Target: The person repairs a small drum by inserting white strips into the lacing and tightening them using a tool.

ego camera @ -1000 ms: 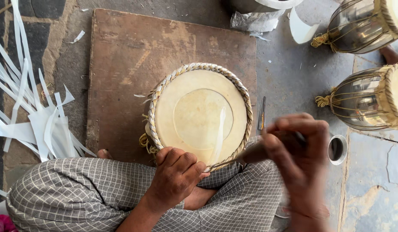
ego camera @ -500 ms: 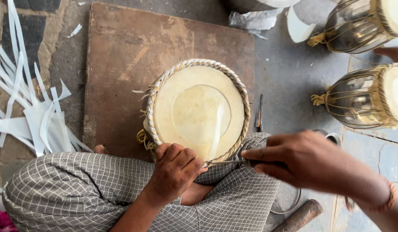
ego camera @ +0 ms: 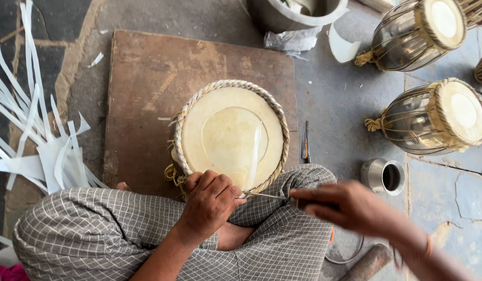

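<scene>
"Down on the floor, what is that round thing?"

"That's a drum [ego camera: 231, 136]. It stands on a brown board [ego camera: 147, 88], right in front of the person's crossed legs. A thin pale strip [ego camera: 253, 156] lies across its skin."

"What do the hands do?"

"The left hand [ego camera: 210, 200] rests on the near edge of the drum, fingers curled shut on the rim. The right hand [ego camera: 345, 205] is closed tight on a thin metal tool [ego camera: 267, 195]. Its tip touches the drum's edge."

"Any pots?"

"A small steel cup [ego camera: 384, 176] sits to the right, near the knee. It looks dark inside, so I cannot tell what's in it. A big metal bucket [ego camera: 293, 13] stands at the top, with something pale inside. Two more drums [ego camera: 433, 117] lie on their sides beside the cup."
</scene>
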